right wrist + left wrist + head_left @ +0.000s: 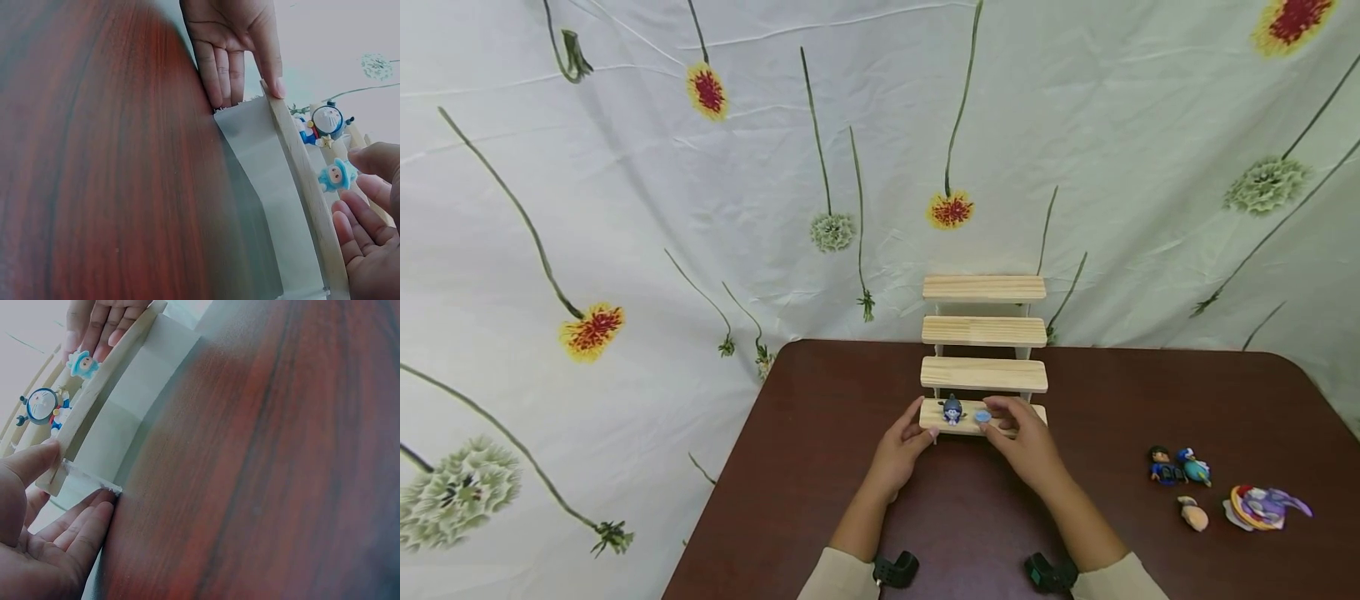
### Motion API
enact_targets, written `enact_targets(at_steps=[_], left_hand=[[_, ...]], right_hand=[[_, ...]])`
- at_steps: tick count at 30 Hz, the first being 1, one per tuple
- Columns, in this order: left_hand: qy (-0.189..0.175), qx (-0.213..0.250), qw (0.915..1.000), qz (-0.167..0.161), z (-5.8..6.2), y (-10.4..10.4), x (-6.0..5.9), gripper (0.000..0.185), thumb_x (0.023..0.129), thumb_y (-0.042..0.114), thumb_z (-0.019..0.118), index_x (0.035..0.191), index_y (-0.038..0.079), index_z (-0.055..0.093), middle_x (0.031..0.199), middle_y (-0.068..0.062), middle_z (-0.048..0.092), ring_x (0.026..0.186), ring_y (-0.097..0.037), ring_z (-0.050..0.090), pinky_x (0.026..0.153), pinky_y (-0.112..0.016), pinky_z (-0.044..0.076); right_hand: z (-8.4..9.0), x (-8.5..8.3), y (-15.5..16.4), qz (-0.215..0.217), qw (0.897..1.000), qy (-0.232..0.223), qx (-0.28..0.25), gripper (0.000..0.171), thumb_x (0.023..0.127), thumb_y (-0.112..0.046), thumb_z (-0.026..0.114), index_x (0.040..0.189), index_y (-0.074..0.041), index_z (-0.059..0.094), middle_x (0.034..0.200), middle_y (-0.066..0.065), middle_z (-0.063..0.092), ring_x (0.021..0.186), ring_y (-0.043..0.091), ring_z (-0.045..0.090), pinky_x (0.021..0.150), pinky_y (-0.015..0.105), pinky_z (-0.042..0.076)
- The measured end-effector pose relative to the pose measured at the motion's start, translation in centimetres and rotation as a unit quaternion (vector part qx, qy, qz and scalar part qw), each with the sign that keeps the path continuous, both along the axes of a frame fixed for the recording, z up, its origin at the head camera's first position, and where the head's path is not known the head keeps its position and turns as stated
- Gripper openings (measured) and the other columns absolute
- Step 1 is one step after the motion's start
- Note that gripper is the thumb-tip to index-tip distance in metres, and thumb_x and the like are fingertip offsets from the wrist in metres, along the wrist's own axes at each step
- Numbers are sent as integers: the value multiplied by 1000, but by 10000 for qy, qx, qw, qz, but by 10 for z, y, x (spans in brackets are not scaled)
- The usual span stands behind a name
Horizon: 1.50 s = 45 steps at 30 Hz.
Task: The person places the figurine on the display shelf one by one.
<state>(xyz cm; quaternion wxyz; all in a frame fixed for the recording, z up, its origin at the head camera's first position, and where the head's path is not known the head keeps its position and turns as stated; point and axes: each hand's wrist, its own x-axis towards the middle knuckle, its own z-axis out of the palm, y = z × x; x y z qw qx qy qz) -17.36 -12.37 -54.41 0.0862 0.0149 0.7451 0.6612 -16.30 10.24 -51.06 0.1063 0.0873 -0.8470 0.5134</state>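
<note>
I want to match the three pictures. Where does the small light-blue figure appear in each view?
Head: light-blue figure at lower centre, on the bottom step, beside the right hand.
Left wrist: top left, below the fingers.
Right wrist: right of centre.
Shared landmark: round blue cat figure.

Two figurines (966, 411) crowd the lowest step (940, 421); upper steps (983, 331) bare.

A brown table (820, 467) carries a wooden stepped shelf (984, 332) and small figurines (1180, 468).
</note>
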Motion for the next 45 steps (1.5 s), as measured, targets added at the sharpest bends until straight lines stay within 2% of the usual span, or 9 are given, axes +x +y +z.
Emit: enact_targets(at_steps=[4,11,19,27,31,35,39,45], left_hand=[[53,-25,10000,-20,-2,0,0,68,98,27,69,158,23,37,125,-20,69,111,-23,68,97,-39,52],[14,-30,10000,13,-2,0,0,68,97,31,70,157,28,39,124,-17,70,111,-21,67,98,-38,51],[71,-32,10000,-11,-2,0,0,68,97,28,69,158,24,38,123,-19,70,111,-23,68,96,-38,52],[37,19,10000,-33,-1,-1,-1,69,97,30,70,157,27,38,124,-18,70,114,-26,68,98,-38,51],[22,34,10000,-8,-1,-1,-1,68,97,30,70,157,27,39,125,-18,70,114,-26,67,99,-38,50],[15,-10,10000,36,0,0,-1,67,97,29,70,157,28,39,125,-18,70,113,-24,67,100,-40,50],[31,-83,10000,28,-1,0,-1,68,98,27,69,158,25,38,125,-19,70,113,-24,67,100,-41,50],[46,-84,10000,14,0,0,0,68,98,28,69,158,25,37,127,-19,69,114,-25,67,101,-43,50]], right_hand=[[1,2,3,-118,9998,-158,-70,36,90,-10,77,124,-6,66,115,10,65,105,25,65,86,28,55],[2,5,8,-144,9995,-171,-215,36,90,-10,77,124,-5,66,116,12,64,107,28,65,88,30,56],[3,9,15,-244,9984,140,-491,37,88,-5,77,123,-2,66,116,13,63,109,30,64,85,24,56],[8,16,24,-442,9980,48,-455,36,93,-12,74,128,-7,66,123,10,61,102,25,64,84,22,54],[7,17,28,-567,9972,61,-493,37,92,-6,74,128,-3,65,124,13,60,104,26,62,82,15,52],[6,19,33,-640,9962,212,-551,37,91,-3,74,126,-1,65,123,14,60,99,15,62,80,11,49],[7,21,42,-674,9956,249,-601,36,92,-8,74,126,-3,65,120,11,61,95,3,59,81,9,48],[8,27,56,-830,9934,108,-780,34,95,-12,71,128,-5,64,118,10,60,101,3,60,83,6,45]])
